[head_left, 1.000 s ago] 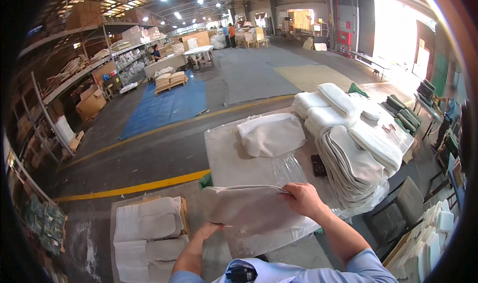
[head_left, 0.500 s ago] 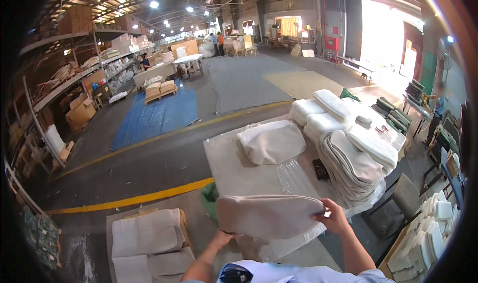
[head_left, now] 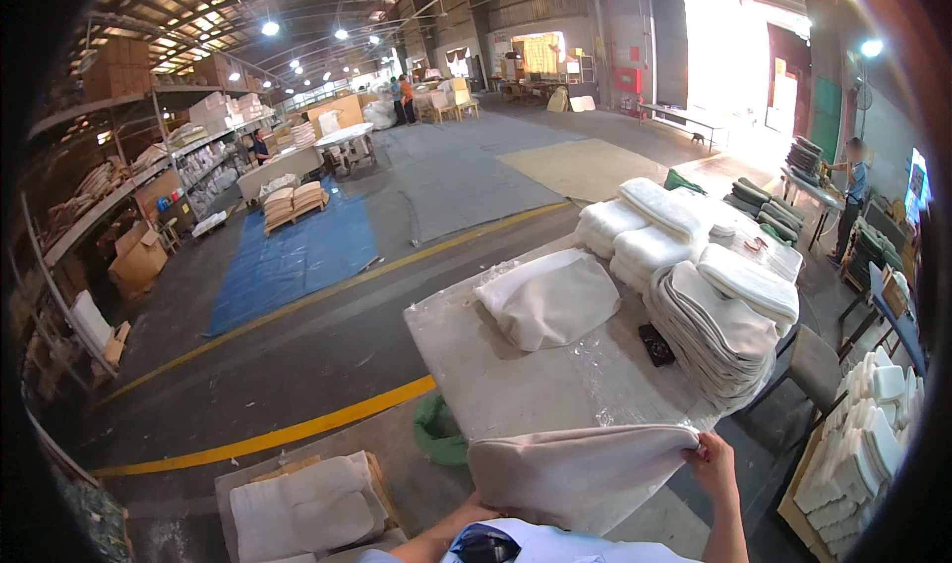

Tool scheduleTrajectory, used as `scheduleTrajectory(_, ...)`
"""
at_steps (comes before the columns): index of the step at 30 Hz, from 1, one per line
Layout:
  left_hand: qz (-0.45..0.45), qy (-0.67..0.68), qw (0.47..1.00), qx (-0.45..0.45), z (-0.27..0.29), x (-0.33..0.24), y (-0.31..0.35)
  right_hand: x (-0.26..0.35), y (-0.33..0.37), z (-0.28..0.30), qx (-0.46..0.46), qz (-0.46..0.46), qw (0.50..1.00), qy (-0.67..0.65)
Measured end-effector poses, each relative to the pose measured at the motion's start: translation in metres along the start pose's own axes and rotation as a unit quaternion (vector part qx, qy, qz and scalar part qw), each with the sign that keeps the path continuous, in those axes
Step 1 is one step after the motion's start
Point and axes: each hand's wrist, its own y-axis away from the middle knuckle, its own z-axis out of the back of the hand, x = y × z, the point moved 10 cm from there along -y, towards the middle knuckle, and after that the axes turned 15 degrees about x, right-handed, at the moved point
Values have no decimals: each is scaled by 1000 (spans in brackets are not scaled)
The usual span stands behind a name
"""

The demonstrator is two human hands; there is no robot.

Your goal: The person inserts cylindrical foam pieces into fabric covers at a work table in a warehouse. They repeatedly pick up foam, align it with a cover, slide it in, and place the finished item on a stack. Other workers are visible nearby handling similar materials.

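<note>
A beige cushion cover is stretched between my hands above the near edge of the table, its open-looking long edge facing up. My right hand pinches its upper right corner. My left hand holds the lower left side, its fingers mostly hidden by the fabric. Beyond it on the plastic-covered table lies another beige cover with white padding showing at its left end. To the right rises a stack of beige covers, with a thick white pad on top.
Folded white pads lie behind the stack, and a small black device beside it. A green bag hangs left of the table, near a low pallet of beige pieces. At right are a chair, white foam pieces and a person.
The cushion cover has moved right and lower, toward me, and its right corner is now pulled up. My left hand has slid further behind the fabric. The view has turned slightly right.
</note>
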Motion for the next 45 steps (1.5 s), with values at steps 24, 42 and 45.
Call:
scheduleTrajectory(24,125,32,984,124,16,41,79,22,32,-59,75,27,974,-211)
scheduleTrajectory(42,196,-149,931,270,46,28,66,19,66,-69,-7,121,944,-306)
scheduleTrajectory(45,231,-380,846,294,97,-19,25,14,75,-67,-32,121,947,-294)
